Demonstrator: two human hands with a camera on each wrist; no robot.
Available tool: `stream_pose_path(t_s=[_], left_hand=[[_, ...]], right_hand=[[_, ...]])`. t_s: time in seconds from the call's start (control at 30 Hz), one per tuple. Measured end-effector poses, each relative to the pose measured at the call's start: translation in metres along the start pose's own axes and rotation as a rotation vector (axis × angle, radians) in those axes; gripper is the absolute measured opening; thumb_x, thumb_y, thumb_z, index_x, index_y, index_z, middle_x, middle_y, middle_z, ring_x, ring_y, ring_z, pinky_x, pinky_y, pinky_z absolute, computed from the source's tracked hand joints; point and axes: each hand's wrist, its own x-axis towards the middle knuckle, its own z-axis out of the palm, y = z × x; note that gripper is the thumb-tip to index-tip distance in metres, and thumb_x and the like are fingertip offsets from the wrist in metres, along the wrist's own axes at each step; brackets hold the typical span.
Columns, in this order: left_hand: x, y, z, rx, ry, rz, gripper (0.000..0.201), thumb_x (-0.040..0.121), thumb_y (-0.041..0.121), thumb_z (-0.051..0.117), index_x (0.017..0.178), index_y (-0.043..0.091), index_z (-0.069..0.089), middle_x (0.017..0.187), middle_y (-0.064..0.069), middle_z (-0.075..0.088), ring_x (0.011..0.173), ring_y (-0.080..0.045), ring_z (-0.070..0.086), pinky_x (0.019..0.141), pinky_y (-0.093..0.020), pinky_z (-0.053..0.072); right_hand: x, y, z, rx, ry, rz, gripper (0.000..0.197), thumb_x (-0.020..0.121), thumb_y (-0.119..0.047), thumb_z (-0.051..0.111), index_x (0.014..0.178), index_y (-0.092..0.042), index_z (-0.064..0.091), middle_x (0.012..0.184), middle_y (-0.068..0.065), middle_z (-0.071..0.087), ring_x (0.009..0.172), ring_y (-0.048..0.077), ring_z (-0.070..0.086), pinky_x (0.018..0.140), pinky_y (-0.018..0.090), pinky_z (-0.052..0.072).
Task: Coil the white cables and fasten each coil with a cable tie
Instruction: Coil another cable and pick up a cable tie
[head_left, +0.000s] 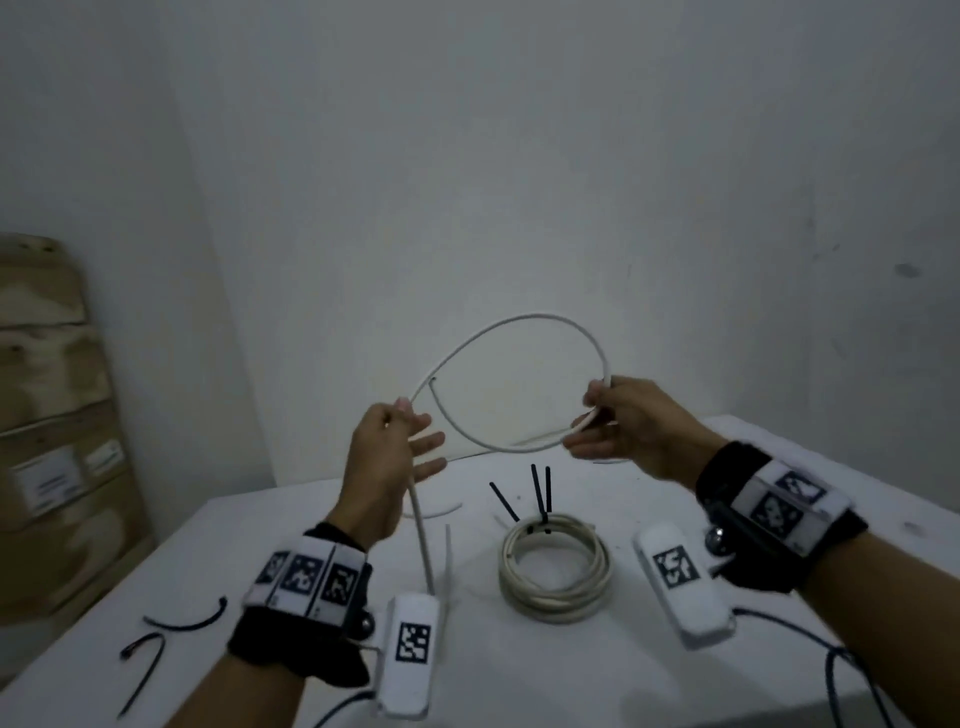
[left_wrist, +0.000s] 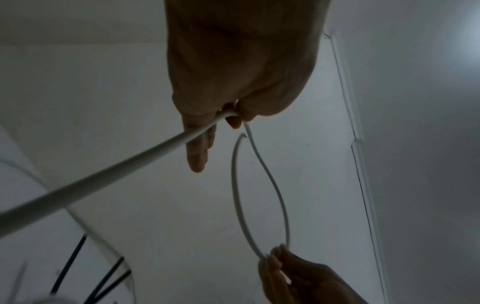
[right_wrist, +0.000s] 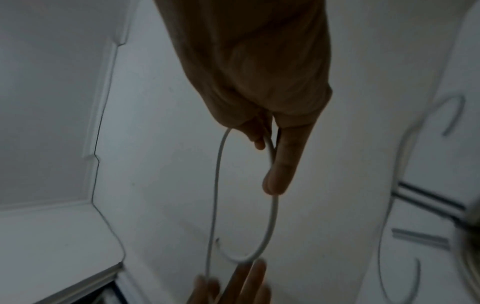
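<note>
A white cable (head_left: 524, 317) is held up over the table as one open loop between both hands. My left hand (head_left: 403, 415) pinches it at the loop's left side, with the other fingers spread. From there the cable hangs down toward the table's front. My right hand (head_left: 593, 411) grips the loop's right side where two strands cross. The cable's free end curls inside the loop. In the left wrist view the left hand (left_wrist: 230, 116) pinches the cable (left_wrist: 103, 174). In the right wrist view the right hand (right_wrist: 267, 142) holds the loop (right_wrist: 217, 185). A finished coil (head_left: 554, 574) lies on the table, bound with black cable ties (head_left: 539, 493).
The white table (head_left: 571, 675) carries two loose black ties (head_left: 184, 621) at its front left. A short white cable length (head_left: 439, 512) lies behind my left hand. Cardboard boxes (head_left: 52, 415) stand stacked at the left. A bare white wall rises close behind the table.
</note>
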Motion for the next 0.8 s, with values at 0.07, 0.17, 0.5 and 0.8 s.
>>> stream_pose_path(t_s=[0.07, 0.17, 0.5, 0.8], left_hand=[[-0.014, -0.01, -0.001, -0.131, 0.023, -0.01, 0.024, 0.103, 0.028, 0.037, 0.09, 0.01, 0.046, 0.102, -0.015, 0.064, 0.083, -0.029, 0.068, 0.073, -0.043, 0.057], [-0.033, -0.018, -0.004, -0.2, 0.126, 0.028, 0.025, 0.104, 0.028, 0.035, 0.091, 0.008, 0.044, 0.083, -0.01, 0.063, 0.05, -0.019, 0.061, 0.055, -0.034, 0.053], [-0.043, -0.022, -0.046, -0.023, 0.097, 0.023, 0.032, 0.102, 0.032, 0.04, 0.077, 0.013, 0.04, 0.058, -0.003, 0.047, 0.04, -0.011, 0.025, 0.039, -0.017, 0.019], [-0.04, -0.026, -0.046, 0.05, -0.02, 0.085, 0.027, 0.1, 0.031, 0.043, 0.084, 0.009, 0.045, 0.055, -0.002, 0.046, 0.039, -0.011, 0.029, 0.039, -0.019, 0.023]], right_hand=[[-0.019, 0.019, 0.027, 0.142, -0.024, 0.06, 0.015, 0.099, -0.01, 0.041, 0.086, -0.004, 0.045, 0.076, 0.023, 0.054, 0.045, 0.027, 0.066, 0.044, 0.032, 0.056], [-0.048, 0.052, 0.065, 0.228, -0.101, 0.195, 0.017, 0.099, -0.013, 0.04, 0.088, -0.002, 0.047, 0.08, 0.024, 0.057, 0.053, 0.03, 0.069, 0.048, 0.032, 0.057], [-0.047, 0.057, 0.074, -0.745, 0.353, -1.078, 0.038, 0.086, -0.031, 0.059, 0.119, -0.013, 0.053, 0.109, 0.006, 0.056, 0.097, 0.02, 0.054, 0.082, 0.03, 0.045], [-0.02, 0.045, 0.107, -1.51, 0.048, -1.42, 0.043, 0.071, -0.047, 0.074, 0.095, -0.012, 0.065, 0.085, 0.005, 0.06, 0.072, 0.02, 0.054, 0.06, 0.031, 0.042]])
